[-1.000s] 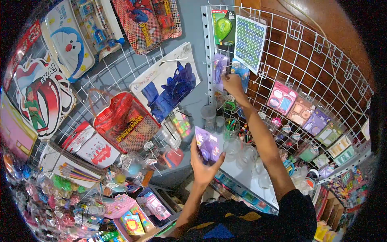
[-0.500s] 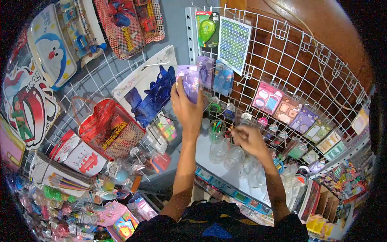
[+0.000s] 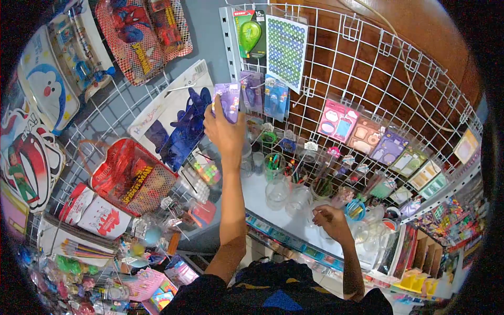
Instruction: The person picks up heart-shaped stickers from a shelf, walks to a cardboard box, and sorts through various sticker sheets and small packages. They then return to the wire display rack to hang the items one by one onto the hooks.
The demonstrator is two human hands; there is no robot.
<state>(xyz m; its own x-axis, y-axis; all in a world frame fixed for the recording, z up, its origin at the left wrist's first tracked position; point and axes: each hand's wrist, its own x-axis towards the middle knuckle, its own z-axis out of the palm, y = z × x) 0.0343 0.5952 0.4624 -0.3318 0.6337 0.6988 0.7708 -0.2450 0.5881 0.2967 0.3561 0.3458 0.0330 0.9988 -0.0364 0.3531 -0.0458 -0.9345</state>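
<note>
My left hand (image 3: 226,131) is closed on a small purple packet (image 3: 229,100), holding it upright at the wire rack with the fingers around its lower part. Just right of it hang another purple packet (image 3: 252,94) and a blue packet (image 3: 276,100). A card with dark blue plastic pieces (image 3: 186,126) hangs to the left, close to my wrist. Lower right, my right hand (image 3: 332,223) hovers over the clear jars (image 3: 298,201), its fingers curled in. Nothing shows in it.
Several cups of pens (image 3: 273,167) and jars stand on the white shelf (image 3: 252,202). Colourful packets (image 3: 337,122) hang along the right wire grid (image 3: 362,68). A red mesh bag (image 3: 134,176) and other wares crowd the left grid. Shelf edges run in front of me.
My right hand has drawn back from the pen cups towards me, over the jars. My left hand still holds the purple packet, now slightly farther away. The view has shifted a little right.
</note>
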